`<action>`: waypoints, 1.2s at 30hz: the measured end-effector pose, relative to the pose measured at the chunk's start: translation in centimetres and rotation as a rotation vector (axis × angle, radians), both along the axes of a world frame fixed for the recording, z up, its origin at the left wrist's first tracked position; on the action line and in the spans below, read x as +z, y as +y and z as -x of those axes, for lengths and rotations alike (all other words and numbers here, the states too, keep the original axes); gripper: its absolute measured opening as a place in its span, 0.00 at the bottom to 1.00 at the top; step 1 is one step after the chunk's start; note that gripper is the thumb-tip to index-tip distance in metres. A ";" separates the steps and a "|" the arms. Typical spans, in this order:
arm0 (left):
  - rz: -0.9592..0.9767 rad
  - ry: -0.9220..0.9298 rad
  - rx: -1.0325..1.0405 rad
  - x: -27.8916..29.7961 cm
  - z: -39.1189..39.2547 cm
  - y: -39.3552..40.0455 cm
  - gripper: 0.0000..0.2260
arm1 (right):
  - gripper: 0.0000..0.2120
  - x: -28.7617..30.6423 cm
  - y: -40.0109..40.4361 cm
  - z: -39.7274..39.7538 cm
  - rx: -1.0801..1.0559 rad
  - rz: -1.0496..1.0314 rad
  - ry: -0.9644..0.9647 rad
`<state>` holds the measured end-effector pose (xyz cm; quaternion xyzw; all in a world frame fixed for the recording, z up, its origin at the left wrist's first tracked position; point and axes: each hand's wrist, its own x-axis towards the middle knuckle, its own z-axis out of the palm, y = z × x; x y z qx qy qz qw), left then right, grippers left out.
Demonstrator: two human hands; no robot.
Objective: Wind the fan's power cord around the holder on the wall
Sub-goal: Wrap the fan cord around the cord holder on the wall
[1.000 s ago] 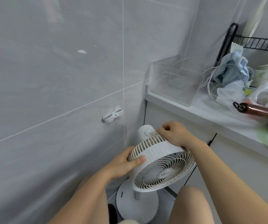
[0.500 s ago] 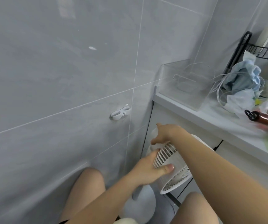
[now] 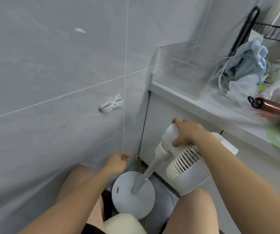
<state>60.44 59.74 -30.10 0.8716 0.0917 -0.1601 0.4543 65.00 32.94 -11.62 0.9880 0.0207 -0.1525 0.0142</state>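
White plastic is what the right hand (image 3: 185,134) grips: its fingers curl over the motor housing at the back of the fan (image 3: 174,159), tipping the head so the ribbed grille faces down and to the right while the stem leans up from the round base (image 3: 132,193) on the floor. The left hand (image 3: 117,162) is low beside the tiled wall (image 3: 51,65), fingers curled in loosely; whether it already pinches anything cannot be told, though nothing shows between its fingers. Just to the right of it, in the corner where the wall meets the white cabinet (image 3: 154,125), a thin stretch of power cord (image 3: 139,162) hangs and trails down behind the base; where its plug lies is hidden. The holder (image 3: 111,104), a small white clip-shaped fitting, sits on the wall well above the left hand, bare, with no cord on it.

As I judge it, the winding has not begun; the step in hand is finding and taking up the cord, with the right hand steadying the fan out of the way. The next move calls for the left hand to reach right to the cord, pinch it, draw enough slack free from behind the base, and lift it to the holder for the first turn. The fan needs to stay braced so that pulling the cord does not drag it over. On the counter (image 3: 208,105) above stand a clear plastic box (image 3: 183,68) and a heap of cloths and bags (image 3: 247,65).
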 end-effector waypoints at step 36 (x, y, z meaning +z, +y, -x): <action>-0.581 0.584 -0.589 -6.6 -5.3 0.5 0.18 | 0.38 -2.5 -2.8 0.7 -0.049 -0.143 -0.073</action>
